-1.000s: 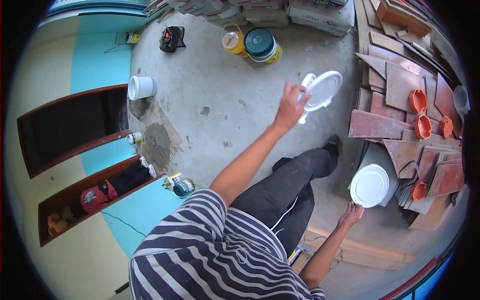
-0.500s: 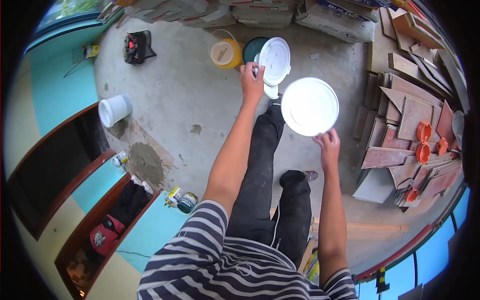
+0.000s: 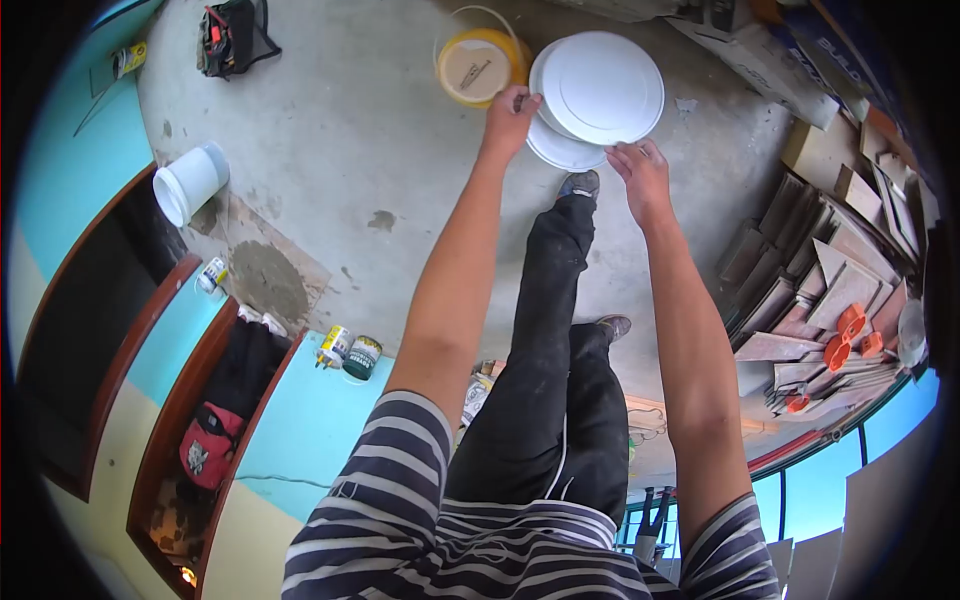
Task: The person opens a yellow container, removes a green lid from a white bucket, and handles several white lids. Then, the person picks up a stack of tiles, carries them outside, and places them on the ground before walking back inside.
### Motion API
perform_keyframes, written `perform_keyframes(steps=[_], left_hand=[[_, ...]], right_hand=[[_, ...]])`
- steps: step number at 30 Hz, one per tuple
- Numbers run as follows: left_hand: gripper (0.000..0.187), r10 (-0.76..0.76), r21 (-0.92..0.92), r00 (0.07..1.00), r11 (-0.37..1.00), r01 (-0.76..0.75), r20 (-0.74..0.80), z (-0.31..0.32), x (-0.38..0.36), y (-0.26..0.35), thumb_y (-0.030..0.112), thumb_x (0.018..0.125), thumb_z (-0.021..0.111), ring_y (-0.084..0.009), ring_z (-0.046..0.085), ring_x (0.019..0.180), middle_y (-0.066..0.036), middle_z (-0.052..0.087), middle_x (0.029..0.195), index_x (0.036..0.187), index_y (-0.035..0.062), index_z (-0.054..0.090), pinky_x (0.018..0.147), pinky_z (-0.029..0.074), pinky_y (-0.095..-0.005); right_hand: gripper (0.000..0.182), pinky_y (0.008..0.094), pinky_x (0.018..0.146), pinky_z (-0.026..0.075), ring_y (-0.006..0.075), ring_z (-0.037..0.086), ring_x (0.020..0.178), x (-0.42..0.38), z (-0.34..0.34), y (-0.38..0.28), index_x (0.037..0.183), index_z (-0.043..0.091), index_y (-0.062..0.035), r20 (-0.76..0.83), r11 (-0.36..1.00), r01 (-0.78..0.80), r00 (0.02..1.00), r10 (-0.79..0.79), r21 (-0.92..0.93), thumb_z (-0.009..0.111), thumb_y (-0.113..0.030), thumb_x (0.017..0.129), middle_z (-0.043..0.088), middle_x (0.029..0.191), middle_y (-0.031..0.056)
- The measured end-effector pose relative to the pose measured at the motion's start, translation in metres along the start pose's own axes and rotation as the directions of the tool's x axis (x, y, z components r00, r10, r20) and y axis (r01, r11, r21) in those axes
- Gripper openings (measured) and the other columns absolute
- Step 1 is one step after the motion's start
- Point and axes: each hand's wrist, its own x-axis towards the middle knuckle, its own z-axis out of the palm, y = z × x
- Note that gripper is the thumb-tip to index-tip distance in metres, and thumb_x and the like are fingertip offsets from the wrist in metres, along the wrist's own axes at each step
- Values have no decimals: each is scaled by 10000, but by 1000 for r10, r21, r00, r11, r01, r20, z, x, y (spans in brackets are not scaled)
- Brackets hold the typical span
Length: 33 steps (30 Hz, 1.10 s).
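My right hand [image 3: 640, 175] pinches the near edge of a round white lid [image 3: 603, 88], held flat at the top centre. Partly beneath and to the left of it is a second white lid [image 3: 562, 148]. My left hand [image 3: 510, 122] has its fingers closed on the left edge of that second lid. Just beyond my left hand stands a yellow bucket [image 3: 484, 66] with a pale top and a raised handle. What lies under the two lids is hidden.
A white bucket [image 3: 191, 184] lies on its side at left. A black tool bag [image 3: 232, 38] rests at upper left. Broken boards [image 3: 820, 290] and orange pieces [image 3: 850, 325] are piled at right. Two small cans [image 3: 348, 352] stand on a turquoise surface [image 3: 295, 440].
The lid in my right hand has moved up and left, now overlapping the other lid. The green bucket is no longer visible. The whole view has shifted.
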Motion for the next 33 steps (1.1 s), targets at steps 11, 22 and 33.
perform_keyframes(steps=[11,22,33], left_hand=[[261,-64,202,998,978,58,23,-43,-70,-18,192,937,531,-199,595,1024,-121,650,1069,1105,15,624,911,442,-309],[232,-408,608,850,782,136,334,-69,-261,-45,189,963,430,-111,575,615,-26,603,777,993,71,628,524,417,-266],[165,-311,672,867,740,-36,390,93,-517,32,213,896,539,-162,622,610,-60,623,811,971,87,615,464,430,-274]], right_hand=[[211,301,731,533,187,657,811,-55,-73,44,970,621,8,96,971,-143,982,164,-191,512,-159,901,678,884,113],[495,325,820,502,171,583,1028,-364,-352,153,1371,464,-234,16,907,-392,917,399,-157,565,-221,887,491,1350,53],[369,361,778,506,219,641,954,-822,-520,418,1070,606,-14,-643,794,146,681,352,589,505,-343,936,663,1068,109]])
